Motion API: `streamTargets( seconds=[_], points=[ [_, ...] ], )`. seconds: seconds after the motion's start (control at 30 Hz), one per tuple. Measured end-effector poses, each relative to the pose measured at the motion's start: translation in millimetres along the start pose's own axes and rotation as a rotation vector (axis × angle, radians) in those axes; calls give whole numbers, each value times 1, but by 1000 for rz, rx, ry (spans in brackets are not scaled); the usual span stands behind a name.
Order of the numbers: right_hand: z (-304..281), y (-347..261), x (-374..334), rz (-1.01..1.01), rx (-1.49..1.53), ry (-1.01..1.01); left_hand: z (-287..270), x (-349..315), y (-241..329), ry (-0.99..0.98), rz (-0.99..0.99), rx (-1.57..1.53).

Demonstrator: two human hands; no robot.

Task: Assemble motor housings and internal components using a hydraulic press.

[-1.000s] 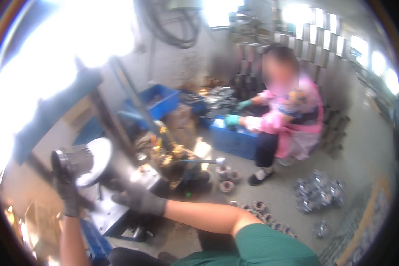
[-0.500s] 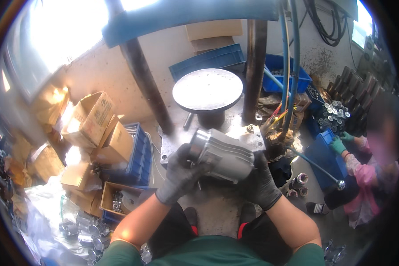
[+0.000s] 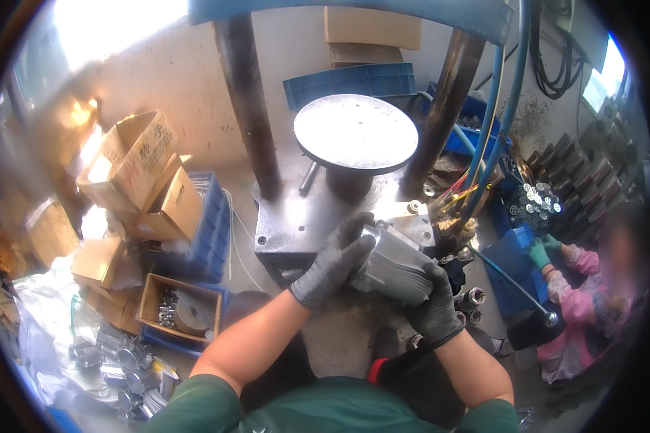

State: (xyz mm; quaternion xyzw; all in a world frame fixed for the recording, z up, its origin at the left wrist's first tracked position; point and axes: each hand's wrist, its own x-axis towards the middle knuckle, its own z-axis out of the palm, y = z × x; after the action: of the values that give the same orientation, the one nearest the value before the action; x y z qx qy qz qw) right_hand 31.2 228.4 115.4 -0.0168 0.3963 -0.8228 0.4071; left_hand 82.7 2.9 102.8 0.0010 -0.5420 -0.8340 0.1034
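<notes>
"In front of the steel base [image 3: 289,232], what is held?"

"A grey finned housing [image 3: 397,273], tilted and gripped from both ends; the gloved left hand [image 3: 332,268] wraps its upper-left end; the gloved right hand [image 3: 437,310] clasps its lower-right end."

"And around it?"

"Beyond, a round metal plate [image 3: 356,133] sits raised above the base; to the left stand cardboard boxes [image 3: 137,166]; to the right, a co-worker in pink [image 3: 578,310] has green gloves [image 3: 538,254] at a blue crate [image 3: 500,292]."

Underside of grey finned housing [image 3: 396,268] hidden
</notes>
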Motion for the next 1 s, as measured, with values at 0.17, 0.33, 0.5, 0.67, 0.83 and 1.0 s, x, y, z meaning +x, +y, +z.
streamTargets(
  seconds=[0.17, 0.33, 0.5, 0.67, 0.83, 1.0],
  points=[
    [6, 1, 1, 106, 60, 38, 10, -3, -5, 230, -14, -36],
    [9, 10, 1, 92, 9, -11, 22, -2, 9, 296, 85, -176],
    [0, 29, -3, 99, 34, 68, -1, -3, 0, 218, -67, 14],
    [-10, 36, -5, 190, 73, 139, -12, 4, -14, 262, -150, 50],
    [11, 25, -11, 139, 282, 137, 0, 2, -23, 190, 161, 345],
    [22, 37, -20, 175, 360, 137, 9, 9, -26, 290, -134, 189]
  ],
)
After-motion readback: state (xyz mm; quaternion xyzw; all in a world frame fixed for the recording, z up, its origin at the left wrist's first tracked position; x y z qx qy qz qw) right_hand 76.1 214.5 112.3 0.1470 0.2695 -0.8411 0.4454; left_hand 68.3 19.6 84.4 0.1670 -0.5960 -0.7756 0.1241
